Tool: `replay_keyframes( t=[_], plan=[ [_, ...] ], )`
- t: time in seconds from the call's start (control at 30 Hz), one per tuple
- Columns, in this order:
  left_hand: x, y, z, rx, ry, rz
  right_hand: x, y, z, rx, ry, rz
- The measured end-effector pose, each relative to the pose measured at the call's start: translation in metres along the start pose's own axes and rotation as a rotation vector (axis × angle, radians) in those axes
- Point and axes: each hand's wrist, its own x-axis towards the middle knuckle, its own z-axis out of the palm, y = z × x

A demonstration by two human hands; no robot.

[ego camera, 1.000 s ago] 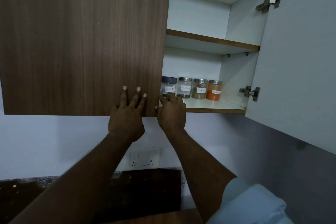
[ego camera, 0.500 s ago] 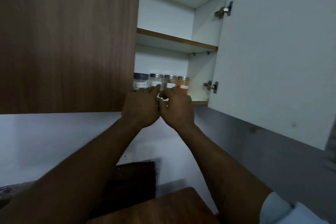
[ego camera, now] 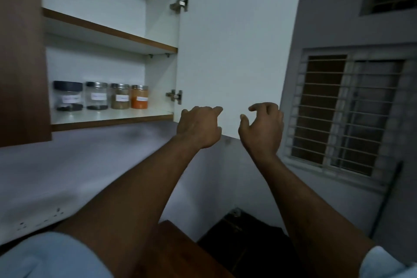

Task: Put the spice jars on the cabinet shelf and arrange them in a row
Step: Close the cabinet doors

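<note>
On the lower shelf (ego camera: 112, 117) of the wall cabinet, the four spice jars (ego camera: 120, 102) stand upright in a row near the front edge. They are close side by side, though blur hides whether they touch. From the left there is a black-lidded jar (ego camera: 67, 96), a steel-lidded jar with dark contents (ego camera: 96, 96), a jar of brown powder (ego camera: 120, 93) and a jar of orange powder (ego camera: 139, 97), each with a white label. They look like small clear jars of glass or hard plastic, rigid and light, and the two on the left are nearly empty, so any of them should lift easily in one hand. The smooth walls may be slippery, and glass would likely break in a fall from this height. The safest hold is probably round the body just below the lid, thumb opposite fingers, rather than by the lid alone. Neither hand is at the jars. Both arms reach up and forward, well to the right of the row, in front of the lower edge of the open cabinet door (ego camera: 230, 52). The left hand (ego camera: 198, 127) shows its back, fingers loosely bent, its grip holding nothing; I cannot tell whether the fingertips touch the door. The right hand (ego camera: 261, 126) is cupped, thumb and fingers apart, its grip also empty.
</note>
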Motion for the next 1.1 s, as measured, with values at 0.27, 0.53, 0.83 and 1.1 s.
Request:
replay_keyframes(
  t=[0.27, 0.53, 0.83, 1.1],
  plan=[
    [0.009, 0.03, 0.027, -0.01, -0.078, 0.072, 0.018, 0.067, 0.003, 0.038, -0.287, 0.233],
    [0.007, 0.004, 0.025, -0.262, 0.027, 0.029, 0.005, 0.06, 0.004, 0.236, -0.023, 0.286],
    [-0.005, 0.007, -0.014, -0.63, 0.486, -0.085, -0.047, -0.036, -0.001, 0.636, -0.073, -0.117],
    [-0.059, -0.095, -0.066, -0.434, 0.659, -0.249, -0.08, -0.15, 0.05, 0.7, -0.261, -0.219]
  ],
)
